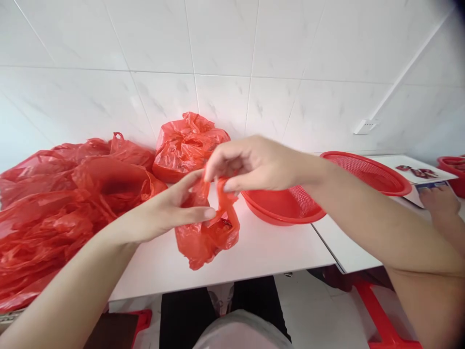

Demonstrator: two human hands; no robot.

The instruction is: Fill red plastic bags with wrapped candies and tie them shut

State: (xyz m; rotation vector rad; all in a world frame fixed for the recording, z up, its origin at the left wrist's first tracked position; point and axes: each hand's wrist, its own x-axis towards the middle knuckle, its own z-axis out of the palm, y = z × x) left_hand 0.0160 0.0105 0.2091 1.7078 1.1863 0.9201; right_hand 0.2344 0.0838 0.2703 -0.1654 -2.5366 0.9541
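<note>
A small red plastic bag [198,245] hangs between my hands above the white table, its mouth facing me. My left hand [169,211] holds it from the left, with the thumb stretched across the opening and the fingers partly hidden behind the plastic. Higher up, my right hand [259,165] is closed with thumb and fingers on the bag's handles. Something small and dark shows inside the mouth, too little to name. Just right of the bag stands a red plastic basket [286,206], partly covered by my right forearm.
Crumpled red bags [47,218] pile up at the left. A full, bunched red bag [185,150] rests near the tiled wall. On the right are another red basket [366,172], dark reddish pieces [417,171] on a white surface, another person's hand [439,198] and a red stool [378,310].
</note>
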